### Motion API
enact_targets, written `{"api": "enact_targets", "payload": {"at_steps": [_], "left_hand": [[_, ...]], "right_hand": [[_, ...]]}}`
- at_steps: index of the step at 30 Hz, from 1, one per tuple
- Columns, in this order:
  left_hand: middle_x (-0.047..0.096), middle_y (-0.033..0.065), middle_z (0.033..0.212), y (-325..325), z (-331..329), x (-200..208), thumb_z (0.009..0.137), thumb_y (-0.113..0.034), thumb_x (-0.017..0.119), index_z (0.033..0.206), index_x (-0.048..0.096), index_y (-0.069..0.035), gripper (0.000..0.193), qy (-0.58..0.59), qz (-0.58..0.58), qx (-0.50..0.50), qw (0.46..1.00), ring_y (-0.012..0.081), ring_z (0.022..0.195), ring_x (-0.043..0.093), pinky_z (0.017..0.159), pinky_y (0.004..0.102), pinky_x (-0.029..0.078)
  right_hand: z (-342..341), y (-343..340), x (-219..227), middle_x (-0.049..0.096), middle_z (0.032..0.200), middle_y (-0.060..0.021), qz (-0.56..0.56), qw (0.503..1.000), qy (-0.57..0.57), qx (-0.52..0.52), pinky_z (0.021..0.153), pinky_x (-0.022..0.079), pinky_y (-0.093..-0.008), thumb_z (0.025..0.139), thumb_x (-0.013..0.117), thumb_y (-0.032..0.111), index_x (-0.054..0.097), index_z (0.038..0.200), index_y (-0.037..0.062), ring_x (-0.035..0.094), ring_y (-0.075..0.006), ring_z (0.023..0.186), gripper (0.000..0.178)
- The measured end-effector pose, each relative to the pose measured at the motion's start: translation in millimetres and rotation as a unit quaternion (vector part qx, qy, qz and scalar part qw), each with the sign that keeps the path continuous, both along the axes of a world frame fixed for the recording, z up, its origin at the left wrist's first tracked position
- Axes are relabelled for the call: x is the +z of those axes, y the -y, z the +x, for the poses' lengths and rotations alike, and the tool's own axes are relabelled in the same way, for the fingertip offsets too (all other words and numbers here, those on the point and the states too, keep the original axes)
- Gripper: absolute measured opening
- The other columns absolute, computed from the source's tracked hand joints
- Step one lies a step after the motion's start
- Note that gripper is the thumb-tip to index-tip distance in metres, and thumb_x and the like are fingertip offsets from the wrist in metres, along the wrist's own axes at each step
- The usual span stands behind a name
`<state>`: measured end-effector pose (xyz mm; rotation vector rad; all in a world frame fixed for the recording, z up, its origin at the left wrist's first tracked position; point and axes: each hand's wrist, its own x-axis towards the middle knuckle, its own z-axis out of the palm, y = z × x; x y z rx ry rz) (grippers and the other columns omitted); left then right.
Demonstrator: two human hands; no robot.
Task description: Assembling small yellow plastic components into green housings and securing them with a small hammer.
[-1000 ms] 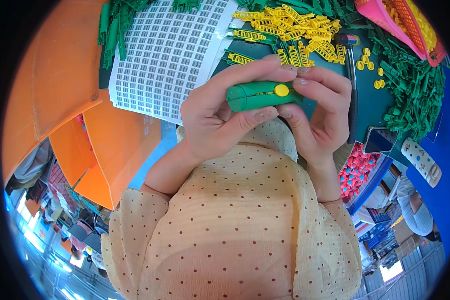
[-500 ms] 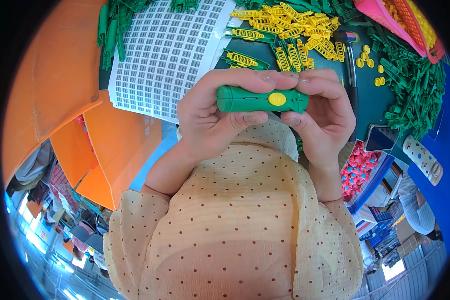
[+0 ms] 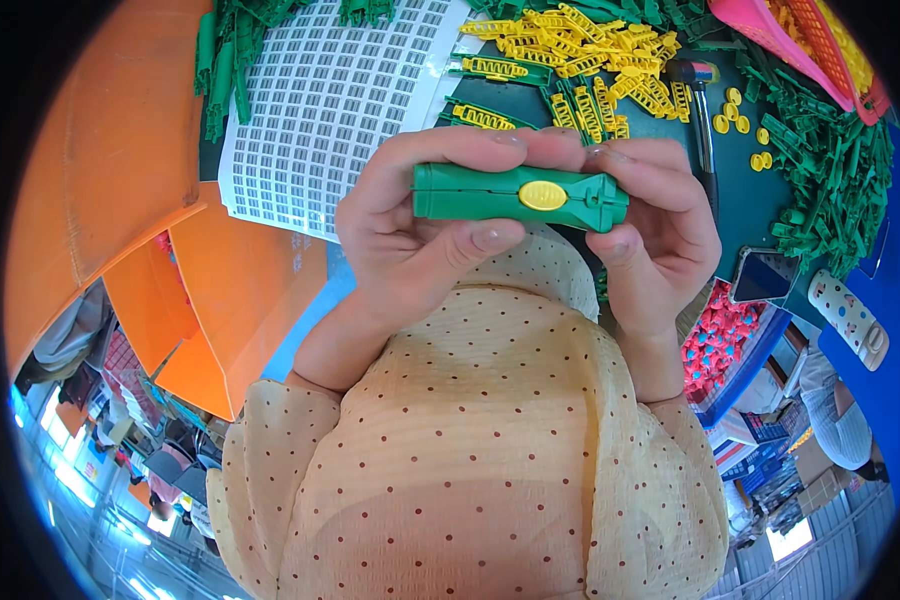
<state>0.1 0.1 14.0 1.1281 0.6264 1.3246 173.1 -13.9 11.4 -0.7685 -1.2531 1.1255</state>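
A green plastic tube-shaped casing (image 3: 475, 195) with a yellow oval button (image 3: 543, 195) lies level between my two hands, above the table. My left hand (image 3: 400, 205) grips its left end, thumb below and fingers along the top. On the other end, my right hand (image 3: 665, 215) pinches with thumb beneath and fingertips above. A seam runs lengthwise along the side facing me. Beyond my hands are a pile of yellow slotted plastic pieces (image 3: 590, 45) and green half shells (image 3: 505, 68) with yellow inserts in them.
A sheet of printed labels (image 3: 320, 120) lies left of my hands. To the right are a hammer (image 3: 705, 130), loose yellow buttons (image 3: 742, 124), heaped green parts (image 3: 835, 180), a phone (image 3: 763, 277) and a dotted white case (image 3: 847, 320). Orange bins (image 3: 240, 300) stand at left; a pink basket (image 3: 785, 45) sits far right.
The casing has shifted slightly left and turned a little, its right end now tipped lower. My left hand has moved left with it, and my right fingers have shifted on its end.
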Motion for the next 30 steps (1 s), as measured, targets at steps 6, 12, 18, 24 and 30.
{"api": "enact_targets", "payload": {"at_steps": [6,12,18,24,30], "left_hand": [[0.065,0.0150,0.103,-4.1,-19.0,18.1,0.076,-0.011,0.077,0.102,0.061,0.000,0.033,-0.293,0.032,-0.052,0.954,0.0238,0.090,0.065,0.078,0.0336,0.052],[0.067,0.0152,0.094,-5.7,-7.2,13.5,0.075,-0.014,0.077,0.100,0.063,0.001,0.032,-0.321,0.172,-0.016,0.931,0.0243,0.084,0.065,0.070,0.0297,0.052],[0.068,0.0152,0.092,-6.2,-11.3,5.7,0.076,-0.013,0.076,0.100,0.064,0.001,0.030,-0.291,0.200,-0.042,0.935,0.0247,0.082,0.066,0.066,0.0288,0.052],[0.068,0.0127,0.095,-8.1,-9.5,10.7,0.072,-0.013,0.078,0.103,0.065,0.000,0.036,-0.321,0.152,-0.041,0.934,0.0212,0.082,0.064,0.066,0.0276,0.052],[0.068,0.0105,0.096,-9.1,-14.8,7.7,0.070,-0.011,0.078,0.102,0.066,0.000,0.036,-0.370,0.174,-0.009,0.913,0.0196,0.081,0.063,0.067,0.0256,0.051]], "right_hand": [[7.3,1.9,6.8,0.058,0.109,-0.0168,-0.044,0.999,-0.019,-0.020,0.087,0.048,-0.0316,0.071,0.076,-0.003,0.063,0.104,-0.0051,0.058,-0.0224,0.101,0.035],[9.4,0.1,5.2,0.063,0.098,-0.0153,-0.024,0.998,0.064,0.007,0.079,0.051,-0.0294,0.069,0.077,-0.003,0.066,0.094,-0.0020,0.063,-0.0214,0.090,0.028],[13.3,0.7,-0.4,0.064,0.094,-0.0142,0.019,0.997,0.068,0.043,0.077,0.051,-0.0289,0.070,0.077,-0.002,0.065,0.092,-0.0019,0.063,-0.0204,0.088,0.025],[4.1,3.3,3.9,0.063,0.095,-0.0132,-0.081,0.997,-0.008,-0.005,0.077,0.050,-0.0305,0.071,0.077,0.000,0.064,0.093,-0.0012,0.061,-0.0213,0.092,0.026],[10.2,1.9,9.3,0.063,0.098,-0.0129,-0.030,0.983,0.179,-0.028,0.077,0.050,-0.0304,0.068,0.079,0.004,0.064,0.099,-0.0012,0.060,-0.0217,0.091,0.035]]}}
